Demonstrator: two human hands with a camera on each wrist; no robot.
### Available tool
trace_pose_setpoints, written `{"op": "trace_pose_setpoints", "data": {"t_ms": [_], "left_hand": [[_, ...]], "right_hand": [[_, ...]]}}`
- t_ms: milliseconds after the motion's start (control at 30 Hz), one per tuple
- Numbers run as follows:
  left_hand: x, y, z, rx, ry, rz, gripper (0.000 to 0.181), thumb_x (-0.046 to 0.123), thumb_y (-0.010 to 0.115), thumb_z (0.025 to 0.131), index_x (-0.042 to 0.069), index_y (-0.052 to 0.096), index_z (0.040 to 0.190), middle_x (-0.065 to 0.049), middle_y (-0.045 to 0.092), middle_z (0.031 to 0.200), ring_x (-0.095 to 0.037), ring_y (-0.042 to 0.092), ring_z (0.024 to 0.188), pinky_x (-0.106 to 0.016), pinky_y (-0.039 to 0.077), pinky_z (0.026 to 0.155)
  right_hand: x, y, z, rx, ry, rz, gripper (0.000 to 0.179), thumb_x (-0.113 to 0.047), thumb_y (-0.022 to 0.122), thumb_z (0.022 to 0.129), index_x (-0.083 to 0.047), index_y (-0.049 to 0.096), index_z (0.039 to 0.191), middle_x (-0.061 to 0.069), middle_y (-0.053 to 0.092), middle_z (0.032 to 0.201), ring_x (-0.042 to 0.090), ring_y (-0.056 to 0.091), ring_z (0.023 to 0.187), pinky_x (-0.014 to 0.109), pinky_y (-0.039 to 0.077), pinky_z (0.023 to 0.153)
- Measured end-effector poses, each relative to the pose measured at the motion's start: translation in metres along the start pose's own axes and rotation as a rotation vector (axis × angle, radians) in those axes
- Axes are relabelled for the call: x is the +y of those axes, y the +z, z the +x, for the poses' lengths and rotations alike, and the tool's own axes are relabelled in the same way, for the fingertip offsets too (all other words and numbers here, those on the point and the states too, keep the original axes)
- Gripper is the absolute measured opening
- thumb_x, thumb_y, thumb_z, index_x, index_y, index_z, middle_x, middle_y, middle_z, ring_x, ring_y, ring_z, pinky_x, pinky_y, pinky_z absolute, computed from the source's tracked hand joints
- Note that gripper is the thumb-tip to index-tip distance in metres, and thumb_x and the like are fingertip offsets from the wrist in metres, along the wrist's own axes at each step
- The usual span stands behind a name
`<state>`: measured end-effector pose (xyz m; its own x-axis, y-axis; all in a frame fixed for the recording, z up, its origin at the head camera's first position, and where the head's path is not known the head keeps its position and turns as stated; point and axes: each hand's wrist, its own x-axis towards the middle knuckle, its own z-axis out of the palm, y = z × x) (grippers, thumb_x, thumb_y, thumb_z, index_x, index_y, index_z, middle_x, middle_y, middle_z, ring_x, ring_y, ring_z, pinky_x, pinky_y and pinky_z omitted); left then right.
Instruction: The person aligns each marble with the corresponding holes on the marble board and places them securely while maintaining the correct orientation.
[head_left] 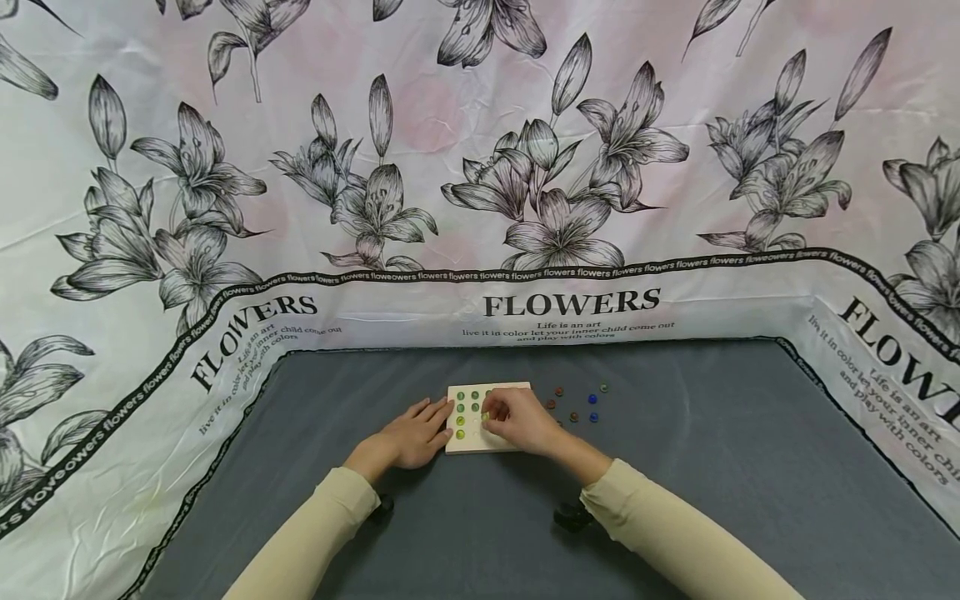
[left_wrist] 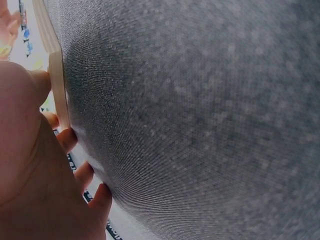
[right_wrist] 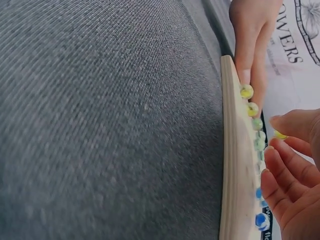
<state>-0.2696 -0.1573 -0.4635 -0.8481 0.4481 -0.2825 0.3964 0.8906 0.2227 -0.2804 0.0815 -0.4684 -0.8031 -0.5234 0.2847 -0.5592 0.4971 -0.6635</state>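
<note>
A pale wooden board (head_left: 471, 447) lies on the grey cloth, with marbles set in rows on its left part. Green marbles (head_left: 461, 396) fill the farther spots, and yellow marbles (head_left: 461, 434) sit at the near left. My left hand (head_left: 414, 435) rests flat beside the board, fingers spread, thumb and fingertips against its left edge. Over the board, my right hand (head_left: 519, 418) pinches a yellow marble (right_wrist: 280, 135) between thumb and index finger; its other fingers are loosely bent. The right hand hides much of the board's right part in the head view.
Loose marbles lie on the cloth right of the board: several reddish-brown marbles (head_left: 573, 417), blue marbles (head_left: 592, 399) and a green marble (head_left: 604, 388). Behind the grey tabletop (head_left: 675, 467) hangs a white flower-printed cloth (head_left: 420, 308). A black wrist device (head_left: 573, 517) shows under the right sleeve.
</note>
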Motion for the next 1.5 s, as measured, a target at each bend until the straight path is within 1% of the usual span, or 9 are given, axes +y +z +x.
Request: {"op": "trace_pose_setpoints", "data": {"t_ms": [200, 400, 467, 633, 833, 1033, 1267, 1367, 1500], "left_hand": [[-0.002, 0.002, 0.002, -0.001, -0.001, 0.013, 0.06, 0.041, 0.032, 0.113, 0.015, 0.019, 0.166, -0.005, 0.018, 0.171, -0.034, 0.013, 0.157, -0.052, 0.017, 0.127], [-0.004, 0.005, 0.003, 0.009, 0.011, 0.007, 0.061, 0.042, 0.031, 0.113, 0.015, 0.019, 0.166, -0.007, 0.018, 0.171, -0.035, 0.013, 0.157, -0.053, 0.016, 0.127], [-0.006, 0.007, 0.005, 0.008, 0.007, 0.014, 0.061, 0.043, 0.03, 0.113, 0.016, 0.017, 0.166, -0.006, 0.017, 0.171, -0.035, 0.012, 0.157, -0.052, 0.015, 0.127], [-0.011, 0.012, 0.011, 0.024, 0.006, 0.02, 0.061, 0.044, 0.031, 0.113, 0.017, 0.019, 0.166, -0.004, 0.018, 0.171, -0.034, 0.013, 0.157, -0.052, 0.018, 0.126], [-0.014, 0.015, 0.014, 0.034, 0.01, 0.016, 0.061, 0.044, 0.032, 0.113, 0.018, 0.02, 0.166, -0.003, 0.019, 0.171, -0.033, 0.014, 0.157, -0.053, 0.019, 0.126], [-0.01, 0.012, 0.009, 0.032, 0.014, 0.023, 0.06, 0.042, 0.031, 0.113, 0.016, 0.02, 0.166, -0.005, 0.019, 0.171, -0.034, 0.013, 0.157, -0.051, 0.018, 0.127], [0.0, 0.001, -0.002, 0.015, 0.008, 0.012, 0.059, 0.038, 0.033, 0.113, 0.013, 0.023, 0.165, -0.008, 0.022, 0.17, -0.035, 0.015, 0.157, -0.052, 0.019, 0.126], [0.0, 0.0, -0.003, 0.014, 0.006, 0.01, 0.058, 0.037, 0.034, 0.113, 0.012, 0.024, 0.165, -0.007, 0.023, 0.17, -0.035, 0.017, 0.156, -0.052, 0.02, 0.126], [0.0, 0.0, -0.002, 0.012, 0.01, 0.01, 0.058, 0.036, 0.033, 0.114, 0.012, 0.023, 0.165, -0.008, 0.022, 0.17, -0.035, 0.016, 0.157, -0.052, 0.019, 0.126]], "right_hand": [[0.003, 0.007, 0.003, 0.002, -0.001, 0.004, 0.01, -0.002, 0.077, 0.089, -0.001, 0.073, 0.099, 0.001, 0.068, 0.081, 0.008, 0.06, 0.07, 0.024, 0.052, 0.065], [0.003, 0.012, 0.005, 0.001, 0.011, -0.017, 0.009, -0.003, 0.076, 0.089, -0.001, 0.073, 0.098, 0.002, 0.068, 0.082, 0.01, 0.062, 0.07, 0.023, 0.052, 0.065], [0.003, 0.013, 0.006, 0.002, 0.019, -0.026, 0.009, -0.003, 0.076, 0.089, -0.001, 0.073, 0.097, 0.002, 0.068, 0.082, 0.011, 0.062, 0.071, 0.024, 0.052, 0.065], [0.002, 0.017, 0.008, 0.002, 0.043, -0.055, 0.008, -0.002, 0.076, 0.089, -0.001, 0.073, 0.097, 0.002, 0.068, 0.082, 0.013, 0.062, 0.072, 0.026, 0.052, 0.066], [-0.001, 0.02, 0.01, 0.01, 0.089, -0.085, 0.007, -0.004, 0.077, 0.089, -0.004, 0.073, 0.095, 0.0, 0.068, 0.081, 0.011, 0.06, 0.071, 0.028, 0.052, 0.065], [-0.002, 0.022, 0.013, 0.015, 0.14, -0.109, 0.007, -0.006, 0.075, 0.089, -0.005, 0.075, 0.096, -0.001, 0.068, 0.08, 0.009, 0.06, 0.069, 0.029, 0.052, 0.064], [-0.005, 0.025, 0.013, 0.044, 0.173, -0.133, 0.007, -0.007, 0.076, 0.089, -0.005, 0.077, 0.096, 0.0, 0.07, 0.081, 0.01, 0.061, 0.069, 0.031, 0.054, 0.064], [-0.006, 0.025, 0.013, 0.046, 0.188, -0.143, 0.008, -0.008, 0.076, 0.089, -0.005, 0.077, 0.096, 0.001, 0.07, 0.082, 0.011, 0.062, 0.07, 0.032, 0.054, 0.065], [-0.005, 0.026, 0.015, 0.046, 0.199, -0.15, 0.008, -0.01, 0.076, 0.09, -0.006, 0.078, 0.097, 0.001, 0.071, 0.084, 0.011, 0.063, 0.072, 0.032, 0.055, 0.066]]}}
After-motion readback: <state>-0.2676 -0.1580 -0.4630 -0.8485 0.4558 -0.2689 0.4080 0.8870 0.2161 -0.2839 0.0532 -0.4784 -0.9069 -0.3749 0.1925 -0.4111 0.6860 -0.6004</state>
